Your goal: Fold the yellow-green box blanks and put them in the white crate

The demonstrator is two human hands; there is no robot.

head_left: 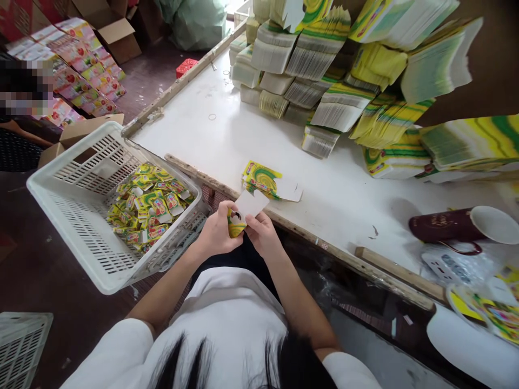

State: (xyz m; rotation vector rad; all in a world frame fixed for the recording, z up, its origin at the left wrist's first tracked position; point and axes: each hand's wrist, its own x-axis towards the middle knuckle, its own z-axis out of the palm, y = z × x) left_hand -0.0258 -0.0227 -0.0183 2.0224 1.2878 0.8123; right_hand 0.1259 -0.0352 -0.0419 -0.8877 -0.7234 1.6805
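Hands: We see the left hand [217, 231] curled around the yellow body of a small carton [235, 229], while the right hand [263, 233] pinches its white flap between thumb and fingers.
Carton: It is held above the lap, at the near side of the table [186, 116]; we cannot tell whether the flap touches the wood there.
Table edge: A worn wooden strip [203, 176] runs diagonally just beyond the fingers, with a flattened carton [261, 179] lying close behind it.
Elbow room: To our left, a white plastic basket [52, 217] stands near the left forearm, its rim below the tabletop corner; to our right, dark space opens under the table beside the right forearm.
Tabletop: White surface stretches from the flattened carton back to tall stacks of yellow-and-green cartons [316, 54], marked by a thin ring [212, 116].
Right end: We find a dark mug [446, 224] on its side near crumpled clear plastic [472, 265].
Basket: Yellow cartons [154, 208] lie heaped inside.
Room: Beyond, pink printed boxes [77, 70], an open cardboard box [117, 35] and a red stool [186, 66] share the dark floor [150, 75]; another person's arm shows at far left.
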